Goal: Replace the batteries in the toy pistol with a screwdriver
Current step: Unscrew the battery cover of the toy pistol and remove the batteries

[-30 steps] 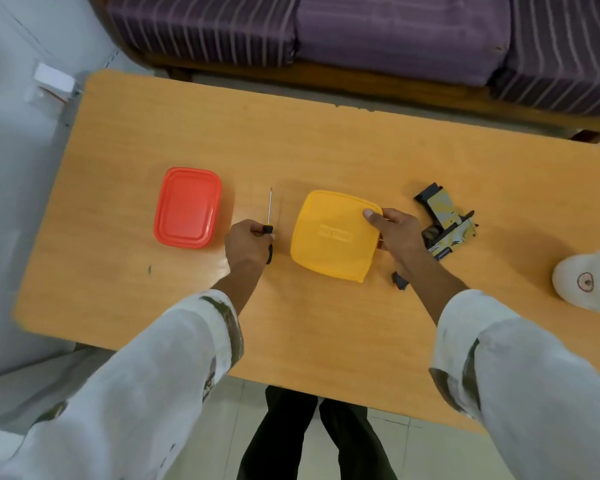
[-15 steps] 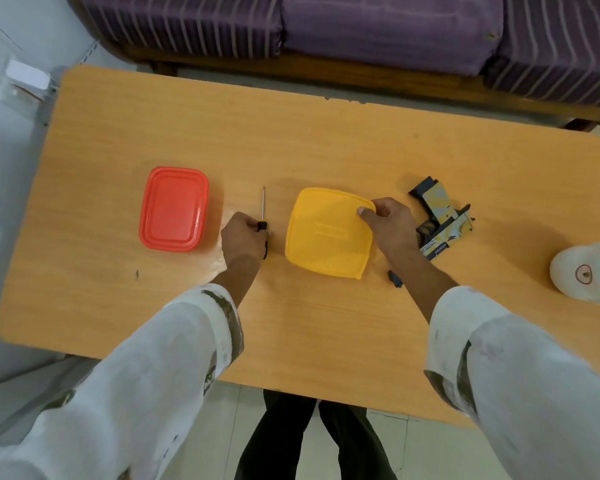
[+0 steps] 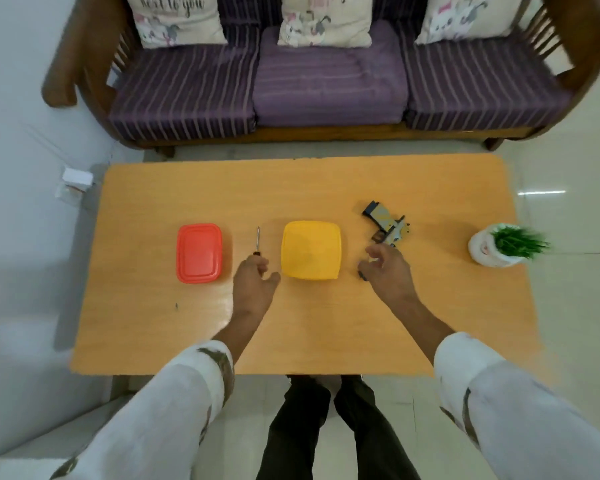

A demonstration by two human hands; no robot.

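The toy pistol [image 3: 387, 227] lies on the wooden table [image 3: 326, 334], right of centre. A screwdriver [image 3: 257, 240] lies between the two boxes, its shaft pointing away from me. My left hand [image 3: 255, 284] rests at its black handle with the thumb spread out to the right, and its fingers hide most of the handle. My right hand [image 3: 387, 270] hovers just in front of the pistol, fingers loosely curled, holding nothing. A small black part [image 3: 362, 274] lies on the table by its thumb.
A yellow lidded box [image 3: 310, 249] sits between my hands and a red lidded box [image 3: 199, 252] stands to the left. A white pot with a green plant [image 3: 499, 245] is near the table's right edge. A purple striped sofa [image 3: 326, 81] stands behind the table.
The camera has pulled back and up, showing the whole table and sofa. My right hand has come off the yellow box. My left hand's grip on the screwdriver handle has loosened.
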